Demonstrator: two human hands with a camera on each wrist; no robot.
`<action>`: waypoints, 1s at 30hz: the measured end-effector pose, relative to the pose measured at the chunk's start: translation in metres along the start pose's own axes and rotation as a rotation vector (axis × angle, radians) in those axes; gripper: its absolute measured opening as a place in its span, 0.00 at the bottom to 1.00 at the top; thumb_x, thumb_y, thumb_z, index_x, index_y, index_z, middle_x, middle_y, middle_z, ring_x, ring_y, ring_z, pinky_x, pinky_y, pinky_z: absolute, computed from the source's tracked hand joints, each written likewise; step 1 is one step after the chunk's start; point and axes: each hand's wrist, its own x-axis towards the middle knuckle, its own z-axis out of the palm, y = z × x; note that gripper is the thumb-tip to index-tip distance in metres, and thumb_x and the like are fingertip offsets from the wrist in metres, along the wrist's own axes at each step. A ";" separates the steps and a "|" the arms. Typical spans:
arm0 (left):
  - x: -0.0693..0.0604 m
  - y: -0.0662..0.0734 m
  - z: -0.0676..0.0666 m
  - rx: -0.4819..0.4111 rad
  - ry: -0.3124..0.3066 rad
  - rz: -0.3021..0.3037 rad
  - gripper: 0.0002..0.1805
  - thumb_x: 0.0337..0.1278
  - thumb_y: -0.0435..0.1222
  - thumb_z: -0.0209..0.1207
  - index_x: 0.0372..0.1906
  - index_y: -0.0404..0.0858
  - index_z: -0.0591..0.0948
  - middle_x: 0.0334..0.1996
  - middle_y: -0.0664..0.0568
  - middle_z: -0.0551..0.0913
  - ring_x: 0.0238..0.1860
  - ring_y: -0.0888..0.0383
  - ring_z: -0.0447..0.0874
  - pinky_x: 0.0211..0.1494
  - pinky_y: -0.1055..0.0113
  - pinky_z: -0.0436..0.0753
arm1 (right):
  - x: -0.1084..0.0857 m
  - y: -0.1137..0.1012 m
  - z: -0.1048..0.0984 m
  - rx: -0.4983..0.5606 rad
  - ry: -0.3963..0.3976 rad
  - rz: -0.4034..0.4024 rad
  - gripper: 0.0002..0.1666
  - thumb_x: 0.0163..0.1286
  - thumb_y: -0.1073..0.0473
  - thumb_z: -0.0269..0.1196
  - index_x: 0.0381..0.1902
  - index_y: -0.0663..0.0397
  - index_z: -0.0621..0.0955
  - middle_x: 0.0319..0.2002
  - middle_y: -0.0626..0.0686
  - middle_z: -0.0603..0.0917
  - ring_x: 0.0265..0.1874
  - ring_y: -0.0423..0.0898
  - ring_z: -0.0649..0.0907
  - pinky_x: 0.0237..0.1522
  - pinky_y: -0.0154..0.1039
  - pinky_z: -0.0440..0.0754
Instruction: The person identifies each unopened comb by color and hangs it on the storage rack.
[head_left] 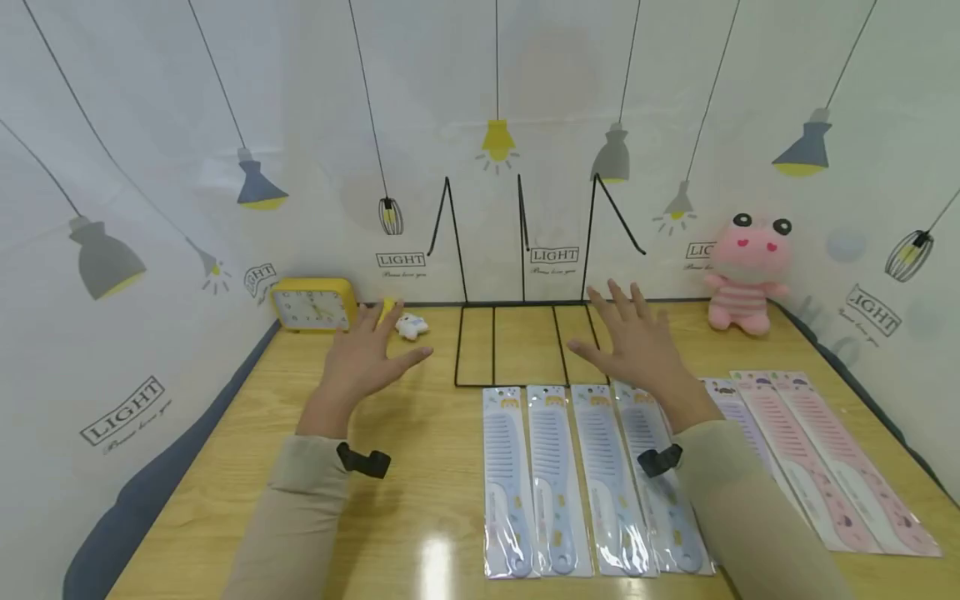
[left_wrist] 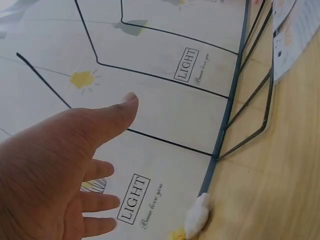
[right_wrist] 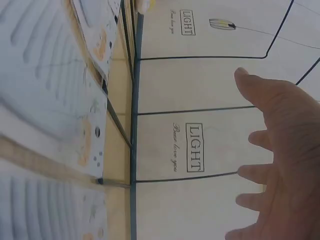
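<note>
Both hands are raised above the table with spread fingers, holding nothing. My left hand is nearest a small white figurine and a yellow clock. My right hand hovers over the upper ends of several blue combs in clear packaging, partly covering one. Between the hands, a black wire rack stands at the back of the table, with three upright bent prongs. In the left wrist view the thumb and fingers are apart; the right wrist view shows the right fingers likewise apart.
Packaged pink combs lie at the right, beside a purple one partly hidden by the right arm. A pink plush toy sits at the back right. A printed fabric backdrop encloses the wooden table at the back and sides.
</note>
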 end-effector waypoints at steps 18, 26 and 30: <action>0.020 0.012 0.101 -0.300 -0.138 0.024 0.47 0.69 0.64 0.49 0.80 0.38 0.56 0.78 0.39 0.56 0.77 0.39 0.53 0.78 0.46 0.53 | 0.006 -0.072 0.030 0.271 -0.243 -0.355 0.25 0.74 0.47 0.63 0.58 0.59 0.82 0.53 0.55 0.84 0.53 0.53 0.83 0.56 0.52 0.81; 0.020 0.012 0.115 -0.361 -0.058 0.032 0.41 0.71 0.59 0.52 0.78 0.39 0.62 0.77 0.43 0.60 0.78 0.45 0.51 0.80 0.51 0.48 | 0.023 -0.091 0.060 0.215 -0.376 -0.313 0.26 0.68 0.45 0.69 0.55 0.56 0.83 0.48 0.50 0.83 0.46 0.46 0.82 0.51 0.45 0.82; 0.019 0.014 0.115 -0.361 -0.038 0.046 0.40 0.71 0.58 0.53 0.77 0.38 0.63 0.76 0.43 0.61 0.78 0.46 0.52 0.80 0.50 0.46 | 0.019 -0.090 0.074 0.195 -0.327 -0.313 0.30 0.64 0.40 0.70 0.54 0.55 0.84 0.47 0.50 0.81 0.43 0.44 0.79 0.48 0.42 0.81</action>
